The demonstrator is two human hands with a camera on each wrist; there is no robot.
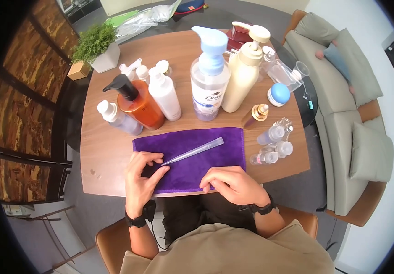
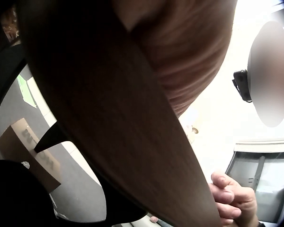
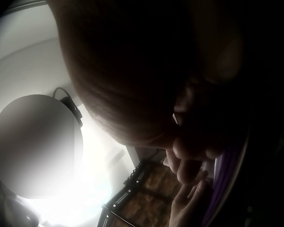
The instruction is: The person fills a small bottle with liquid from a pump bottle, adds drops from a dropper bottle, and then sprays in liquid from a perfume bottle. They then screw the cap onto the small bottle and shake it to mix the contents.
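Observation:
A clear tapered plastic tube [image 1: 196, 151], like a large pipette tip, lies slantwise on a purple cloth [image 1: 183, 176] in the head view. Its narrow end points at my left hand [image 1: 143, 176], which rests at the cloth's left side. The left thumb and forefinger are spread apart, fingertips right at that narrow end. On the cloth's near right edge is my right hand [image 1: 233, 185], fingers loosely curled and holding nothing that shows. In the right wrist view the curled fingers [image 3: 188, 163] are dark and blurred.
Behind the cloth stand an amber pump bottle [image 1: 143, 107], a white bottle [image 1: 166, 98], a clear blue-topped pump bottle [image 1: 210, 86] and a cream pump bottle [image 1: 241, 77]. To the right are a gold-capped bottle [image 1: 255, 115], several small clear bottles [image 1: 270, 148] and a blue-lidded jar [image 1: 278, 95].

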